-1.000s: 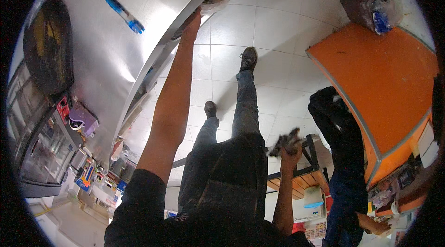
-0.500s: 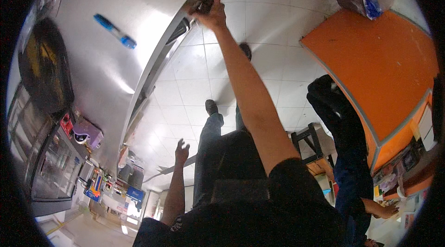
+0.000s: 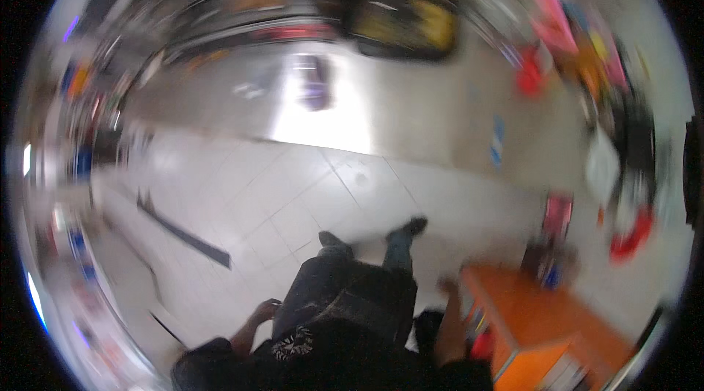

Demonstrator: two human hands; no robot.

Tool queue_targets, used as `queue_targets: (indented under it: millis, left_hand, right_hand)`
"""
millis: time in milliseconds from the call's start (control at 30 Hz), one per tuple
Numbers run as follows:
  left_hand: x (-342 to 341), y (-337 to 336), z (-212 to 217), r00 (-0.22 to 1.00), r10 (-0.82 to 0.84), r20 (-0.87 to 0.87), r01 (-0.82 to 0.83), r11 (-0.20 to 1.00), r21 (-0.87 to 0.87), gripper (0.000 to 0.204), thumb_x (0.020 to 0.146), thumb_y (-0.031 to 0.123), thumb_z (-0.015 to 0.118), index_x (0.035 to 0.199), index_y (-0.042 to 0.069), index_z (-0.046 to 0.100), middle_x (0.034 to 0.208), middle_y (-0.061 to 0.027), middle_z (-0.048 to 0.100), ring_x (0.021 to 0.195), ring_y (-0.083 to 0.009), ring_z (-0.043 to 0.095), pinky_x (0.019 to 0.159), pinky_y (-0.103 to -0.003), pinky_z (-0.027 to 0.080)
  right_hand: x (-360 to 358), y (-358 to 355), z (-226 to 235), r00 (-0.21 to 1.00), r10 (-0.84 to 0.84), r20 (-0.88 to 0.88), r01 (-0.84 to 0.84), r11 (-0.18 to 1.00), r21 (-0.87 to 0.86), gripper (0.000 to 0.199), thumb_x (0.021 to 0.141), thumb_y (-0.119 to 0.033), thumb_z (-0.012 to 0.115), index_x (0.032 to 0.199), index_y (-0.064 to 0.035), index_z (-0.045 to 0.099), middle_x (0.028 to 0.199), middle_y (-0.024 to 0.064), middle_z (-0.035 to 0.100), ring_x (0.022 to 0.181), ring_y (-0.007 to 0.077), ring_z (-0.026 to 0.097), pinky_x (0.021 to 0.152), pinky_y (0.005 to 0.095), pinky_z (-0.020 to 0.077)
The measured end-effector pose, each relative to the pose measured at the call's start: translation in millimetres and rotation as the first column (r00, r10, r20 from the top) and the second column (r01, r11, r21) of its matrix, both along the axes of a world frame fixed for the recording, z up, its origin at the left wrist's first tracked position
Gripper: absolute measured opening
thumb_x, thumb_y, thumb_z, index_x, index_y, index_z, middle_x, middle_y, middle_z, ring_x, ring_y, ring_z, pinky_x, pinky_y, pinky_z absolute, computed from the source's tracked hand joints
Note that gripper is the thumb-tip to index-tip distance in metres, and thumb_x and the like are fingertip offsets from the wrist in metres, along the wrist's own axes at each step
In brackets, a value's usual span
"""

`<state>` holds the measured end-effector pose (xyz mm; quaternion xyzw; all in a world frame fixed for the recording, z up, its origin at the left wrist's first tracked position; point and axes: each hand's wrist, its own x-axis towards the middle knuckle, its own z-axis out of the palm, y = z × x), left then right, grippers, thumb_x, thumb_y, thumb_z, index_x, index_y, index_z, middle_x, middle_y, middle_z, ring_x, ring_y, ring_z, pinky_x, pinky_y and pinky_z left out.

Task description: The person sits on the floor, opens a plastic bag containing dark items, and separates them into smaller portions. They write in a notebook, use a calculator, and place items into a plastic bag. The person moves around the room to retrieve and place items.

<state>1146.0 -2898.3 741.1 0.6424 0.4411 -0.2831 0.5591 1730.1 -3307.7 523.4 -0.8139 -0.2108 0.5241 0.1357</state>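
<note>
Beside one orange table (image 3: 544, 315), two empty hands: left hand (image 3: 264, 310), right hand (image 3: 447, 287).

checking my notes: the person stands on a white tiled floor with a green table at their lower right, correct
Not quite: the table is orange, not green. The head view shows it at the person's lower right, with the white tiled floor under their shoes, as you said.

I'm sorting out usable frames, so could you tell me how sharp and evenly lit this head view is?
Head view: heavy motion blur smears the shelves and goods along the rim; a bright glare patch washes out the shiny floor; fisheye bends the dark floor strip; the left hand and orange table stay fairly readable.
</note>
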Motion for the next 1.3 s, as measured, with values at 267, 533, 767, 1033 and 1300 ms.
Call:
queue_targets:
  millis: [267, 533, 767, 1033, 1300]
  left_hand:
    - [-155.6, -122.3, -62.0, 0.952, 0.256, -0.169, -0.180, 0.913, 0.365, 0.039, 0.084, 0.027, 0.059, 0.117, 0.007, 0.065, 0.103, -0.0163, 0.071, 0.096, -0.0308, 0.068, 0.081, -0.041, 0.055]
    - [-212.2, 42.3, -71.3, 0.571, 0.793, 0.214, -0.779, 0.441, 0.446, 0.033, 0.088, 0.029, 0.061, 0.113, 0.009, 0.065, 0.104, -0.0163, 0.070, 0.095, -0.0351, 0.067, 0.086, -0.043, 0.053]
    - [-298.9, 273.8, 14.5, 0.361, 0.806, 0.469, -0.900, 0.169, 0.402, 0.030, 0.092, 0.027, 0.058, 0.117, 0.009, 0.062, 0.100, -0.0148, 0.069, 0.085, -0.0296, 0.067, 0.078, -0.039, 0.053]
    - [-408.7, 231.7, -59.8, -0.004, 0.995, 0.098, -0.919, -0.042, 0.391, 0.036, 0.093, 0.034, 0.051, 0.112, 0.008, 0.066, 0.112, -0.0170, 0.067, 0.106, -0.0350, 0.063, 0.093, -0.043, 0.049]
    - [-463.8, 210.9, -53.5, -0.098, 0.927, -0.362, -0.924, 0.051, 0.380, 0.028, 0.087, 0.027, 0.050, 0.090, 0.006, 0.069, 0.097, -0.0194, 0.069, 0.094, -0.0390, 0.065, 0.082, -0.050, 0.052]
  right_hand:
    - [-156.1, 141.4, 89.8, 0.957, -0.025, -0.288, 0.009, 0.998, -0.055, 0.036, 0.101, -0.033, 0.044, 0.123, -0.0072, 0.056, 0.114, 0.0095, 0.061, 0.101, 0.0246, 0.057, 0.083, 0.0423, 0.0475]
    - [-199.8, 426.0, 118.4, 0.910, 0.375, -0.177, -0.342, 0.920, 0.190, 0.031, 0.102, -0.032, 0.047, 0.113, -0.0075, 0.061, 0.097, 0.0059, 0.067, 0.081, 0.0200, 0.064, 0.068, 0.0383, 0.0528]
    - [-258.0, 740.2, 179.5, 0.979, 0.203, 0.021, -0.198, 0.918, 0.345, 0.021, 0.096, -0.026, 0.061, 0.102, -0.0067, 0.066, 0.083, 0.0053, 0.067, 0.066, 0.0171, 0.064, 0.056, 0.0317, 0.0512]
    - [-443.0, 1003.7, 56.6, 0.760, 0.649, -0.038, -0.634, 0.753, 0.180, 0.020, 0.093, -0.022, 0.062, 0.099, -0.0040, 0.068, 0.082, 0.0082, 0.069, 0.065, 0.0173, 0.065, 0.054, 0.0325, 0.0528]
    - [-879.8, 1302.3, 92.8, 0.199, 0.972, 0.129, -0.847, 0.104, 0.521, 0.024, 0.098, -0.020, 0.051, 0.107, -0.0039, 0.067, 0.091, 0.0088, 0.069, 0.078, 0.0168, 0.066, 0.070, 0.0296, 0.0555]
